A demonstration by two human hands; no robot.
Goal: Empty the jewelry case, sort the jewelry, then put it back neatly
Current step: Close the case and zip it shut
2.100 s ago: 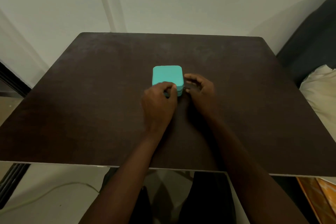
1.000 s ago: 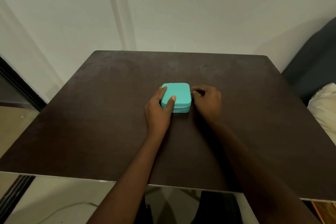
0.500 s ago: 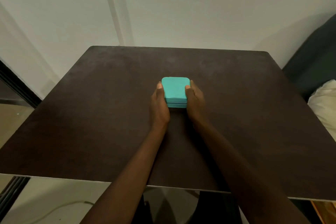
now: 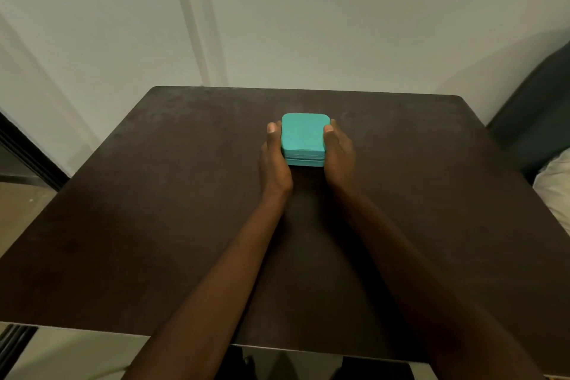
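A small teal jewelry case [image 4: 303, 136] sits closed on the dark brown table [image 4: 154, 225], a little beyond the middle. My left hand [image 4: 274, 160] lies flat against the case's left side, thumb straight along the upper edge. My right hand [image 4: 339, 154] presses the right side the same way. The case is held between both palms. My other fingers are hidden behind the thumbs and the case. No jewelry is visible.
A pale wall rises right behind the table's far edge. A dark sofa arm [image 4: 530, 120] and a white cushion [image 4: 555, 194] stand off the right edge. The floor and a dark door frame [image 4: 27, 157] show at the left.
My left hand came off the case's front corner and my right hand off its right side; both now lie flat along its sides. The case has been pushed slightly farther away.
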